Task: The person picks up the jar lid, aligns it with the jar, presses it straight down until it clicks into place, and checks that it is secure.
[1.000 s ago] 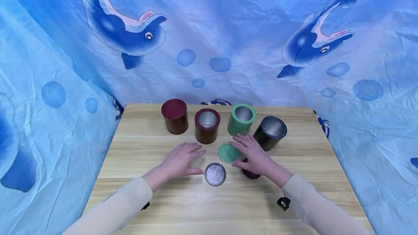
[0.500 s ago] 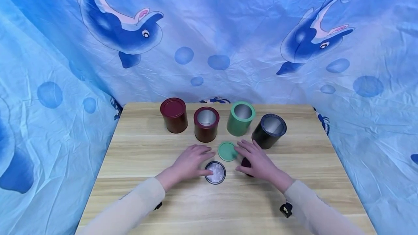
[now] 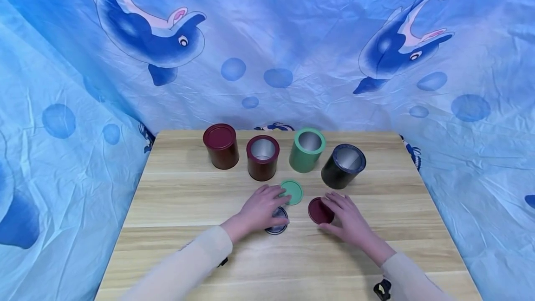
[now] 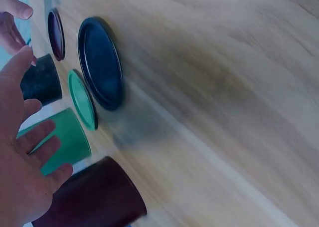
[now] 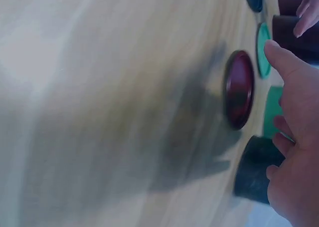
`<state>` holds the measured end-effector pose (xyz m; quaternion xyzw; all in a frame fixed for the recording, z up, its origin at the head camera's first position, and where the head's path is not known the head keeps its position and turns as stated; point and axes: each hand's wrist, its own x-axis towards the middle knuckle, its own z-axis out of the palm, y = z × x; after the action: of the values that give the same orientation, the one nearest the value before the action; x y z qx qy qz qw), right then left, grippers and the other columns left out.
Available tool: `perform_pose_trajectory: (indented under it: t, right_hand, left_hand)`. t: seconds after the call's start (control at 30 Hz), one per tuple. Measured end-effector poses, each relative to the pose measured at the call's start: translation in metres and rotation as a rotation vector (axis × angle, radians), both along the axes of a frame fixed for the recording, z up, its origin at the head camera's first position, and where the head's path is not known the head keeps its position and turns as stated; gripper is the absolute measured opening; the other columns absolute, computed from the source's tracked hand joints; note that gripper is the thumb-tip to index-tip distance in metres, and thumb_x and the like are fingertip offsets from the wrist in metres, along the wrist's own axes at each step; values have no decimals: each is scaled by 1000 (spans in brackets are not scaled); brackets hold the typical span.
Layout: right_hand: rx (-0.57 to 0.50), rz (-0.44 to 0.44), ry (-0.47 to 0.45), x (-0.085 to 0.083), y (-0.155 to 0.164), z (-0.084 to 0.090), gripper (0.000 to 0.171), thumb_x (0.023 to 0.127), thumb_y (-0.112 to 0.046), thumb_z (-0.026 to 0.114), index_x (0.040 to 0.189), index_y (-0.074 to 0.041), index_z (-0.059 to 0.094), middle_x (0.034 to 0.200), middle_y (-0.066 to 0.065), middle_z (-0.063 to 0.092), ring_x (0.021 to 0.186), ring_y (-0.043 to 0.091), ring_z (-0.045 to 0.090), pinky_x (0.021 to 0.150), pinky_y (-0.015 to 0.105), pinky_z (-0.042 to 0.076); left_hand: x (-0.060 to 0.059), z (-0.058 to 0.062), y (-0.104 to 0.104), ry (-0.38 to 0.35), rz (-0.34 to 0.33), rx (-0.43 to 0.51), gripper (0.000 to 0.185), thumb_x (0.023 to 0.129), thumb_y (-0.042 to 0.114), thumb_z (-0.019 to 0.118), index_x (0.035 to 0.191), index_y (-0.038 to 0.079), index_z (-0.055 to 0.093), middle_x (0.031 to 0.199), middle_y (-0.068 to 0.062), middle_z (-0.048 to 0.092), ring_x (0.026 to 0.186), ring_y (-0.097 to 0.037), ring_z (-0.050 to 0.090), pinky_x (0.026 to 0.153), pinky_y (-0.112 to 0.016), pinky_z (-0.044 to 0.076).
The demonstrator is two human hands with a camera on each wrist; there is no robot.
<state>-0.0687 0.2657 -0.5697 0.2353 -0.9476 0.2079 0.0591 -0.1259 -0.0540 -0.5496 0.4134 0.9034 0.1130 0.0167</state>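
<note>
Neither hand grips anything: the left hand [image 3: 261, 208] lies with its fingers spread and relaxed over the dark blue lid [image 3: 277, 223], just below the middle of the head view, and whether the fingertips press on the lid cannot be told. In the left wrist view that hand [image 4: 22, 177] hangs open above the table, with the dark blue lid [image 4: 101, 62] lying flat in the upper left of the frame. Just to the right of centre in the head view, the right hand [image 3: 350, 219] rests with straight fingers beside the dark red lid [image 3: 320, 210], its fingertips at the lid's edge. The right wrist view shows the same hand [image 5: 294, 137] open at the right edge of the frame, the dark red lid [image 5: 239, 89] just left of it. Between the two hands and a little higher in the head view lies the green lid [image 3: 292, 192]. Above the lids stands a row of four tins on the wooden table [image 3: 175, 199]: a closed dark red tin [image 3: 221, 146], an open dark red tin [image 3: 262, 157], an open green tin [image 3: 307, 150] and an open black tin [image 3: 343, 166], which leans toward the right.
</note>
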Motion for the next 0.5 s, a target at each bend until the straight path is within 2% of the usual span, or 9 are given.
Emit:
perform_pose_trajectory:
  t: [0.13, 0.5]
  right_hand:
    - [-12, -42, 3, 5, 11, -7, 78, 77, -33, 96, 140, 3, 66, 145, 28, 61, 138, 51, 53, 114, 75, 36]
    - [14, -74, -31, 2, 19, -22, 77, 83, -38, 92, 141, 5, 65, 149, 27, 59, 143, 49, 50, 116, 75, 34]
  left_hand:
    - [0, -8, 14, 18, 20, -40, 73, 94, 66, 71, 152, 21, 63, 155, -7, 58, 149, -28, 49, 123, -53, 39]
    - [0, -20, 42, -20, 41, -68, 72, 95, 66, 70, 153, 23, 62, 161, -7, 53, 154, -27, 42, 125, -53, 35]
